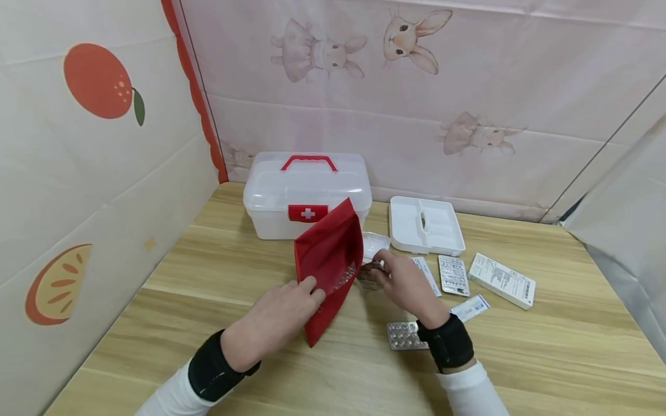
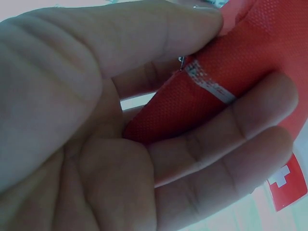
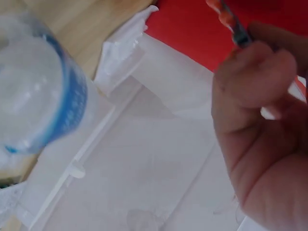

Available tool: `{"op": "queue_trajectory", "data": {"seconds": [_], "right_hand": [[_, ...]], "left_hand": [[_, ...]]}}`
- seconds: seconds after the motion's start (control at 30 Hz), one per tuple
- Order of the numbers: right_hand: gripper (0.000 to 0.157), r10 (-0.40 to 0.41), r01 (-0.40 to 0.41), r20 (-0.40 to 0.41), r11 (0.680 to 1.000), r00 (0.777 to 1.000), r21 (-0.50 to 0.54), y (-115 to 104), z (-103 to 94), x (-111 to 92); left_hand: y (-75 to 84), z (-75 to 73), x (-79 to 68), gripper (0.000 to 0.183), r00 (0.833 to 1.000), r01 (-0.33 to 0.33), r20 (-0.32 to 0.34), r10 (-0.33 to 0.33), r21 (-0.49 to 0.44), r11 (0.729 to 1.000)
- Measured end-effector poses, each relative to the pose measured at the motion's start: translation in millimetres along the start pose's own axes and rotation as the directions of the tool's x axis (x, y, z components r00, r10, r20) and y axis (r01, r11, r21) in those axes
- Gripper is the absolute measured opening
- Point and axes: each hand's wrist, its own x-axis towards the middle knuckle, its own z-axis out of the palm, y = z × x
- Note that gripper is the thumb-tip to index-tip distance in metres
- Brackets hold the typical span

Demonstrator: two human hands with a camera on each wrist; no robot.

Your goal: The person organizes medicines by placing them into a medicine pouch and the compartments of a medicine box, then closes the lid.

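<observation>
My left hand grips the near edge of a red fabric pouch, which stands tilted with its mouth towards the right. The left wrist view has the thumb on one side of the red cloth and fingers on the other. A silver blister pack shows inside the pouch. Right beside the pouch mouth, my right hand pinches another blister pack; orange tablets show along it in the right wrist view. The right fingers hide much of this pack.
Behind the pouch stands a clear-lidded first-aid box with a red handle. A white compartment tray lies to its right, with a clear plastic package beside it. Blister packs and a white carton lie rightwards.
</observation>
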Motion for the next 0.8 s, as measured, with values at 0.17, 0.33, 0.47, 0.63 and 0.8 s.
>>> {"op": "queue_trajectory", "data": {"seconds": [0.17, 0.33, 0.47, 0.63, 0.8], "right_hand": [[0.014, 0.054, -0.05, -0.149, 0.998, 0.987, 0.033, -6, -10.8, -1], [0.024, 0.055, -0.033, -0.263, 0.996, 0.963, 0.084, -11, -15.7, 0], [0.025, -0.02, 0.05, -0.291, 0.994, 0.957, 0.096, -13, -15.0, 1], [0.034, -0.097, 0.143, -0.327, 0.982, 0.94, 0.12, -15, -11.4, 2], [0.039, -0.118, 0.246, -0.48, 0.946, 0.869, 0.212, -18, -8.9, 2]], "left_hand": [[0.1, -0.1, 0.6, 0.044, 1.0, 0.0, 0.008, 0.0, -0.001, 1.0], [0.1, -0.2, 0.4, 0.044, 1.0, 0.003, 0.009, -0.003, -0.004, 1.0], [0.1, 0.1, 0.3, 0.044, 1.0, 0.0, 0.004, 0.0, -0.002, 1.0], [0.3, 0.4, 0.4, 0.045, 1.0, -0.001, 0.004, 0.001, 0.005, 1.0], [0.9, 0.5, 0.8, 0.045, 1.0, -0.003, 0.004, 0.003, 0.005, 1.0]]}}
